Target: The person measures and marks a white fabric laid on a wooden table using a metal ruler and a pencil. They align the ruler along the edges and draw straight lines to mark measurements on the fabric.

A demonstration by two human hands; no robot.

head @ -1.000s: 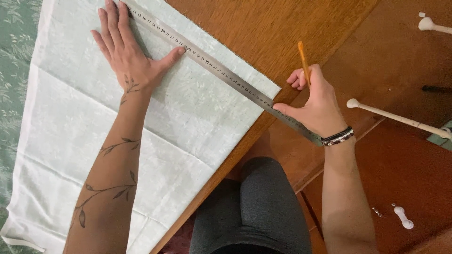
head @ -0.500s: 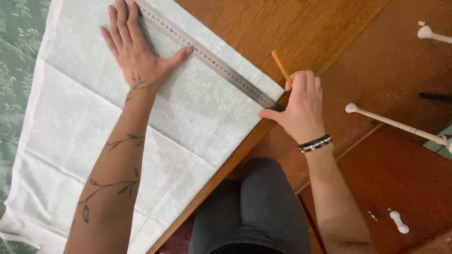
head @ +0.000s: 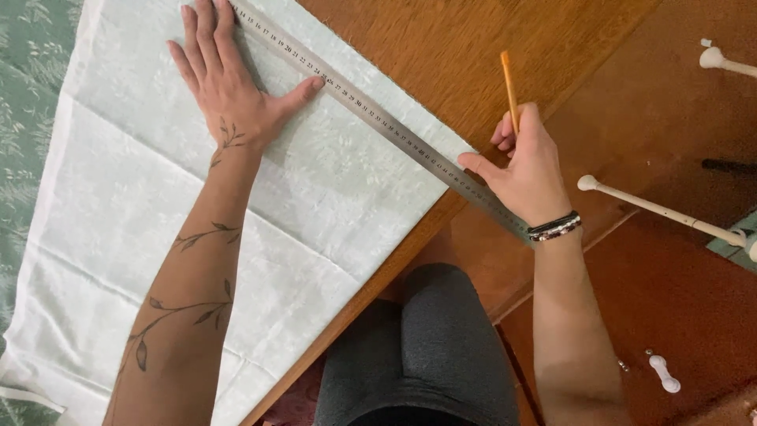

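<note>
While a long metal ruler [head: 371, 114] is laid slantwise across the pale green cloth [head: 158, 237], running from 11 o'clock toward 4 o'clock, it is pinned by the left hand [head: 233, 95], spread flat with its thumb against the ruler's edge. At 3 o'clock the ruler's lower end is touched by the right hand [head: 528, 170], in which an orange pencil [head: 509, 87] is gripped upright. Beneath lies the wooden table [head: 489, 39].
</note>
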